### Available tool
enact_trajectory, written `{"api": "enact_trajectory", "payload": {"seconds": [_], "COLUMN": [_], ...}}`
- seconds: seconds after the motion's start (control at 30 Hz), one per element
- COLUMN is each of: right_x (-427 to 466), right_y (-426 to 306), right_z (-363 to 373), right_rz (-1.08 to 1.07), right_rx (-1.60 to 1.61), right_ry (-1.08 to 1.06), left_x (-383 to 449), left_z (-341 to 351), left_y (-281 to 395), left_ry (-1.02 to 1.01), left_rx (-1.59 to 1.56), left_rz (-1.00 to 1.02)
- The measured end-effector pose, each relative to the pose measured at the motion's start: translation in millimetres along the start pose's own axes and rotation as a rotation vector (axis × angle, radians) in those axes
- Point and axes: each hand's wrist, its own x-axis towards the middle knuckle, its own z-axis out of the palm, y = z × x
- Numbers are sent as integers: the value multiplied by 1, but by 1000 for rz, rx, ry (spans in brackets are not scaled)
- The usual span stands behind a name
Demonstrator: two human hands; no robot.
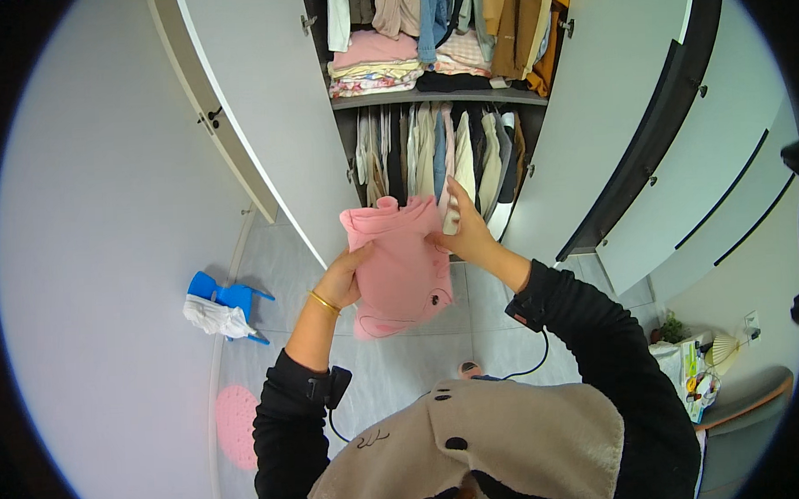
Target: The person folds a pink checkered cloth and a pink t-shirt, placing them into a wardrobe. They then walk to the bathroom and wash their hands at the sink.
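Observation:
A folded pink plush piece (pixel 403 266), perhaps a blanket or garment, is held up in front of me. An animal face with a dark eye is stitched near its lower end. My left hand (pixel 344 278) grips its left side, thumb on the front and the fingers mostly hidden; a gold bangle circles that wrist. At the right edge, my right hand (pixel 468 227) touches the plush with its thumb while the other fingers spread upward, apart from it. Beyond the hands stands an open wardrobe, its grey shelf (pixel 440 99) running above a row of hanging clothes (pixel 429 149).
Folded textiles (pixel 377 69) are stacked on the shelf under more hanging clothes. White wardrobe doors (pixel 262 109) stand open on both sides. A small blue chair (pixel 233 298) with white cloth and a pink round mat (pixel 237 427) are at left; a grey chair (pixel 743 448) is at lower right.

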Motion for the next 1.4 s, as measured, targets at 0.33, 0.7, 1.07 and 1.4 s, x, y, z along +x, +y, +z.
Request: {"api": "enact_trajectory", "payload": {"seconds": [0.33, 0.7, 1.07, 1.4], "right_x": [6, 134, 246, 293], "right_y": [60, 182, 193, 165], "right_z": [12, -29, -194, -235], "right_rz": [3, 307, 218, 149], "right_rx": [145, 548, 1701, 900], "right_ry": [-125, -716, -52, 238], "left_x": [77, 293, 391, 455], "left_z": [11, 31, 21, -63], "left_y": [15, 77, 84, 101], "left_ry": [296, 145, 124, 6], "left_rx": [-314, -453, -477, -508], "left_rz": [209, 574, 460, 82]}}
